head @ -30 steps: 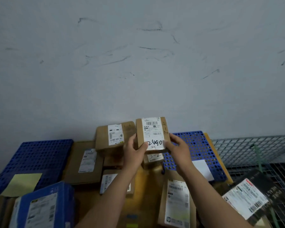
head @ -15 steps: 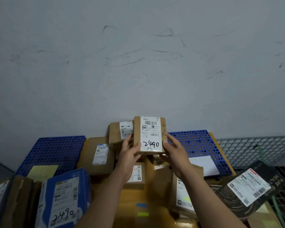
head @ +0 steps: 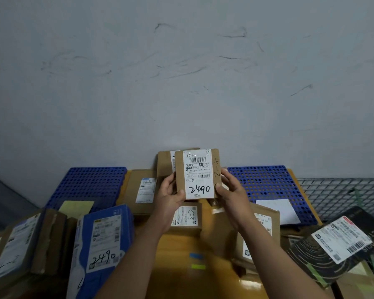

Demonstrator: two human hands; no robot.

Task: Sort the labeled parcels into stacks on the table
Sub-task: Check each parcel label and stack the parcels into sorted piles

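As the left hand (head: pixel 167 196) and right hand (head: pixel 231 195) pinch the small parcel (head: pixel 198 173) by its sides above the table (head: pixel 181 251), read 2490: the blue parcel (head: pixel 104 238), near left, matches, so I'd stack it squarely there.

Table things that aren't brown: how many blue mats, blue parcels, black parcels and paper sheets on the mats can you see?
blue mats: 2
blue parcel: 1
black parcel: 1
paper sheets: 2 (one yellow-green, one white)
Total: 6
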